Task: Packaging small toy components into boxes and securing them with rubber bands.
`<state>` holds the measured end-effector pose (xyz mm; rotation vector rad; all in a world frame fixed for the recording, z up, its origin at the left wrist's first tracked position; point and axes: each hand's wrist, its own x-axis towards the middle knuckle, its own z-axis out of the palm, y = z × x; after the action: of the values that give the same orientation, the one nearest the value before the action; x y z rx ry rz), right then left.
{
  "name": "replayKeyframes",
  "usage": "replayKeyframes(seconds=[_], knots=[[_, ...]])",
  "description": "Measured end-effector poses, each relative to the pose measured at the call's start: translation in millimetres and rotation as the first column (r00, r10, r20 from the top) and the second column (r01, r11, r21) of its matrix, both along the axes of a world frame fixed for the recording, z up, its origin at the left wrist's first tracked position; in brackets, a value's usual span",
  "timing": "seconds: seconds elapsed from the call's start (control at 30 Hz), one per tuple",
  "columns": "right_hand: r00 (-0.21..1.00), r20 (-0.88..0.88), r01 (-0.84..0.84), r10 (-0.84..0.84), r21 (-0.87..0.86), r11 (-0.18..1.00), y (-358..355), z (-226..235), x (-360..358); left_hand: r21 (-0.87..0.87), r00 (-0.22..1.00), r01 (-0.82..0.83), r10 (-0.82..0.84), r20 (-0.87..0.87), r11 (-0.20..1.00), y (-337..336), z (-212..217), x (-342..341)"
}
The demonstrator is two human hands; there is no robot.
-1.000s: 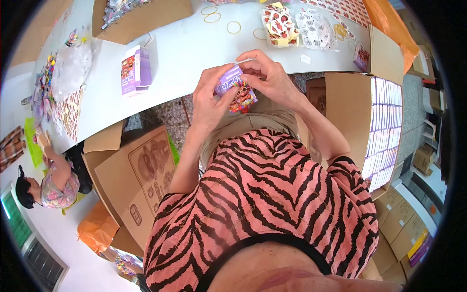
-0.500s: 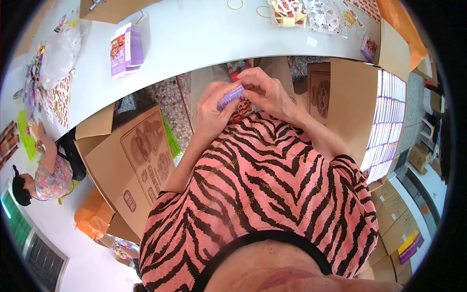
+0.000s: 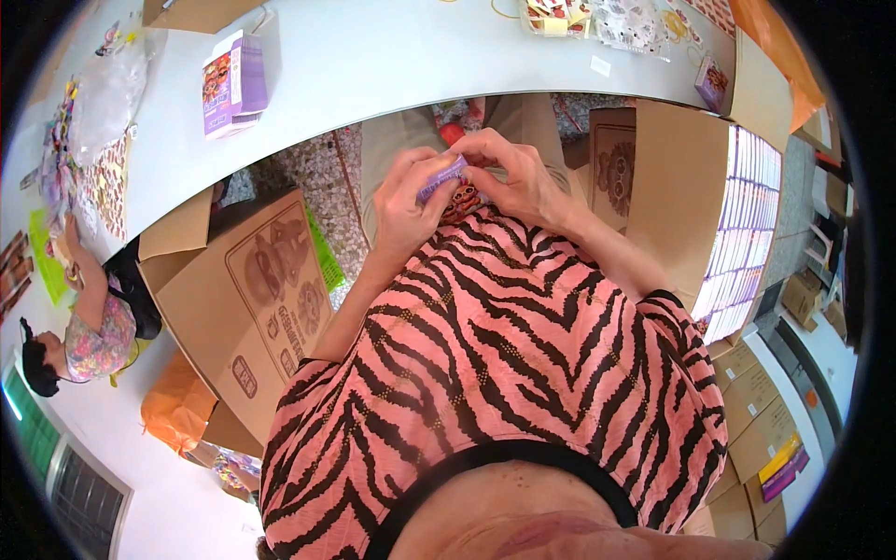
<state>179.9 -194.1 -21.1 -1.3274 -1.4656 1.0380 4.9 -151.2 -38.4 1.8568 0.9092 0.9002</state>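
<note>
In front of my body, below the table's near edge, a small purple printed box (image 3: 460, 200) is held between both hands. My left hand (image 3: 408, 198) grips its left side, with the thumb along the front. My right hand (image 3: 511, 174) is closed at the box's upper right end, fingers bent over the top and thumb against it. The lower front of the box shows a red and orange picture. Its far side is hidden behind my fingers.
The white table (image 3: 373, 56) holds a purple box (image 3: 233, 84) at left and clear bags of stickers (image 3: 630, 23) at right. Cartons flank me: an open printed one (image 3: 252, 299) at left, another (image 3: 677, 196) at right beside rows of small boxes (image 3: 744, 233). A person (image 3: 93, 327) works at far left.
Both hands stay on the small box, and my right fingers have bent further over its upper end. The whole view has shifted slightly, with the table sitting a little higher.
</note>
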Motion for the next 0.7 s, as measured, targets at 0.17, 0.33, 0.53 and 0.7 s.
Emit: replayKeyframes(seconds=[0.17, 0.33, 0.53, 0.7], knots=[[0.989, -0.143, 0.023, -0.033, -0.071, 0.997, 0, -4, 1, -0.024, 0.996, 0.027, -0.024, 0.090, 0.999, 4, -4, 0], [0.993, -0.049, -0.107, 0.104, -0.059, 0.992, 9, 6, 12, -0.189, 0.983, -0.029, 0.062, 0.175, 0.982, 0, 1, -1], [0.946, 0.112, -0.303, 0.304, -0.027, 0.953, 22, 6, 23, -0.143, 0.994, 0.007, 0.009, 0.110, 0.990, 0, -5, -5], [0.969, -0.047, -0.248, 0.244, -0.123, 0.961, 16, 3, 20, -0.185, 0.986, 0.006, 0.025, 0.164, 0.983, -1, -4, -7]])
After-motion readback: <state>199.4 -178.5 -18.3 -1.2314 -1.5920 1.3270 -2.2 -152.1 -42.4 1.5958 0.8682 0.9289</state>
